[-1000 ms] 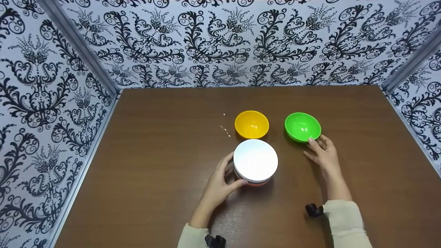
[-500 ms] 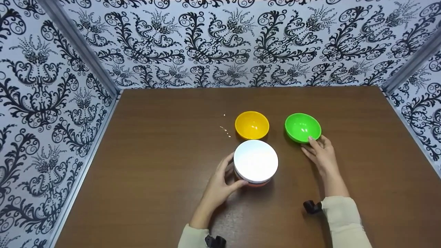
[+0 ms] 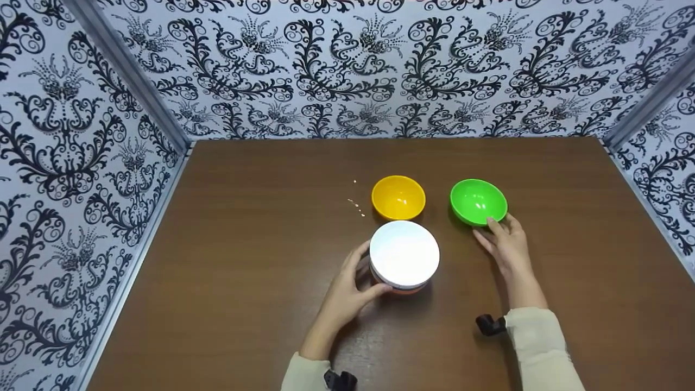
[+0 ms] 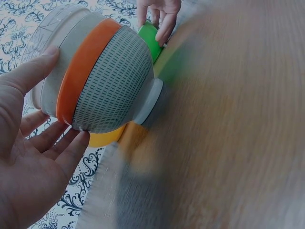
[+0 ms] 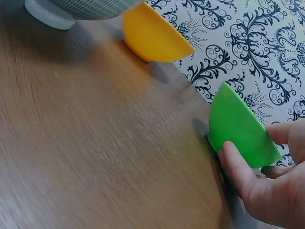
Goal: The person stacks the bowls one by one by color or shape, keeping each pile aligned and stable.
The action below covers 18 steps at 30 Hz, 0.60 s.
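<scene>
My left hand point(image 3: 343, 293) grips a stack of bowls point(image 3: 404, 254), thumb on the near side and fingers around the left. In the left wrist view the patterned lower bowl point(image 4: 116, 78) has green dashes, an orange band and a white foot; pale rims sit above it. From the head view the top is a bright white disc, its contents not readable. My right hand point(image 3: 511, 247) holds the green bowl point(image 3: 478, 201) at its near right side, fingers on its rim and outer wall. Just behind the stack stands a yellow bowl point(image 3: 398, 197).
Several small pale crumbs point(image 3: 356, 205) lie on the brown wooden table point(image 3: 260, 244), left of the yellow bowl. Patterned wall panels point(image 3: 358, 60) enclose the back and sides. A dark camera point(image 3: 490, 325) is worn on the right wrist, and another point(image 3: 341, 380) on the left.
My right hand has shifted slightly left at the green bowl, its thumb drawing closer along the near side. The left hand and the bowls have hardly moved.
</scene>
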Tool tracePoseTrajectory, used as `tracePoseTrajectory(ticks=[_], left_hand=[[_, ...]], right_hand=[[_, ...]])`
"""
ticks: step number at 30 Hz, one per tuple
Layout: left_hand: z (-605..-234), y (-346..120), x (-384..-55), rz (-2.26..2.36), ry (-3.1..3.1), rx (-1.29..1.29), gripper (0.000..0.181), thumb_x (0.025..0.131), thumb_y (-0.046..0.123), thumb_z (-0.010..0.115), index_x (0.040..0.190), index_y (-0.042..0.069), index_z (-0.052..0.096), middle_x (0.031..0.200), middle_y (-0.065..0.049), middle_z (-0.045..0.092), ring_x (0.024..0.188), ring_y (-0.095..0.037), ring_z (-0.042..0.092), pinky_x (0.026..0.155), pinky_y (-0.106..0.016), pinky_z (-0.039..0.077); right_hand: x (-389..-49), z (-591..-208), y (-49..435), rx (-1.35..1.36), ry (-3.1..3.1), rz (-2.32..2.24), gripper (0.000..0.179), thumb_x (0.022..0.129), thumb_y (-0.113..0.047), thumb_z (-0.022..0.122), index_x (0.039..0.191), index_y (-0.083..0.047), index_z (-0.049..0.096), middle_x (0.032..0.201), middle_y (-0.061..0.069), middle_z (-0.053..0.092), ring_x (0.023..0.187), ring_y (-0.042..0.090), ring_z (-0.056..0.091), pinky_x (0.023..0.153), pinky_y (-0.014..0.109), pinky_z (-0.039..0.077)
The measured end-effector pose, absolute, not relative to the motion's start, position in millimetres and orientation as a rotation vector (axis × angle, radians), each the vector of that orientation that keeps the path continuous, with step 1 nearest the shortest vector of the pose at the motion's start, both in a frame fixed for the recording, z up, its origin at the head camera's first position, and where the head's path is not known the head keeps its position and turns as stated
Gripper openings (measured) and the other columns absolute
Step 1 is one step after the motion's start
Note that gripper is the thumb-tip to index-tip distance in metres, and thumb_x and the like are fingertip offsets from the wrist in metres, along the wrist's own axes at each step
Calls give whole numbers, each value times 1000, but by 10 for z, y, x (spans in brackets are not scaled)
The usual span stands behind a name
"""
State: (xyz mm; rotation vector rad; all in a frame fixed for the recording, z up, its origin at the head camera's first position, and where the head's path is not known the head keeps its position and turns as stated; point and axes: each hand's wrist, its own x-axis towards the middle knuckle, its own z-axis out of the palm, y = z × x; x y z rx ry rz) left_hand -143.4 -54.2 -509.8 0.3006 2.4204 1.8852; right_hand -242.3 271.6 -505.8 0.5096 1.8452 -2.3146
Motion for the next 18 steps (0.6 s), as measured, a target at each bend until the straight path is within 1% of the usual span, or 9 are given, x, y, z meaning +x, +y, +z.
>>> tracePoseTrajectory(ticks=[6,10,14,16,18], left_hand=[[-5100,-536,-1440,1900,2412,309,87,81,32,82,153,16,36,157,-9,40,141,-28,47,116,-38,42],[-5101,-536,-1438,1899,2414,310,86,81,32,82,153,17,37,156,-8,40,141,-27,46,116,-38,42],[-5102,-538,-1436,1894,2423,310,86,81,32,82,153,18,37,156,-8,40,141,-27,47,116,-38,42],[-5102,-539,-1435,1892,2425,310,86,81,32,82,153,19,37,156,-8,40,142,-27,46,116,-38,42],[-5104,-540,-1436,1893,2427,314,86,81,32,82,153,19,37,156,-8,40,142,-27,46,116,-39,41]], right_hand=[[-2435,-5050,2702,573,1816,-2344,74,106,-20,45,161,-13,-4,168,13,7,111,4,57,105,20,49],[-2427,-5047,2694,601,1793,-2358,73,106,-19,44,161,-15,-4,167,13,7,119,7,53,105,20,48],[-2417,-5032,2685,623,1785,-2358,73,106,-18,43,161,-17,-5,167,12,6,136,15,43,106,20,47],[-2409,-5026,2685,627,1789,-2355,73,106,-18,42,161,-17,-5,168,11,6,139,15,41,106,20,47],[-2398,-5016,2686,629,1794,-2357,73,106,-18,43,161,-18,-5,168,11,6,138,15,42,106,20,48]])
